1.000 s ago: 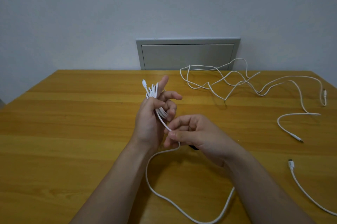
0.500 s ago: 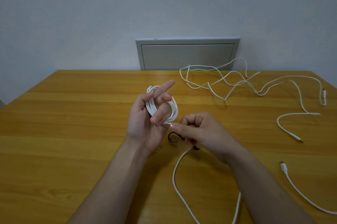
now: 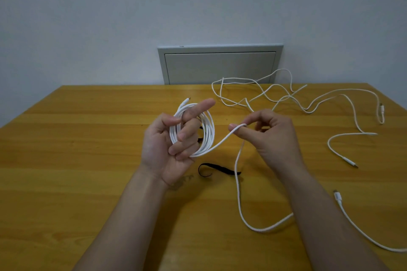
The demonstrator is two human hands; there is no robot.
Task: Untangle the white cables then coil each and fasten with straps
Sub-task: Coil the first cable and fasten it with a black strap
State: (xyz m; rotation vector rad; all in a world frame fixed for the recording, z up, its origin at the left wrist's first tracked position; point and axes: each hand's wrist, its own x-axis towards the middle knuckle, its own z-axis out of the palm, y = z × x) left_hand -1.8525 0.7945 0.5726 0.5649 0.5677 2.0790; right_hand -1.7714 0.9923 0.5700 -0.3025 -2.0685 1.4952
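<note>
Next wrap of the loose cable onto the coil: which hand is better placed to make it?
Right. The right hand already pinches the loose cable running off the coil, and can carry it around. The left hand is occupied, its fingers threaded through the coil to hold it.

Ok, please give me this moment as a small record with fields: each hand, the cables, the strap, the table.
left hand: holds white coil looped around its fingers
right hand: pinches the coil's free tail, which hangs to the table
loose cable: uncoiled, far right of the table
black strap: flat on the table, below the hands, unused
table: wooden
wall panel: grey, behind the table
</note>
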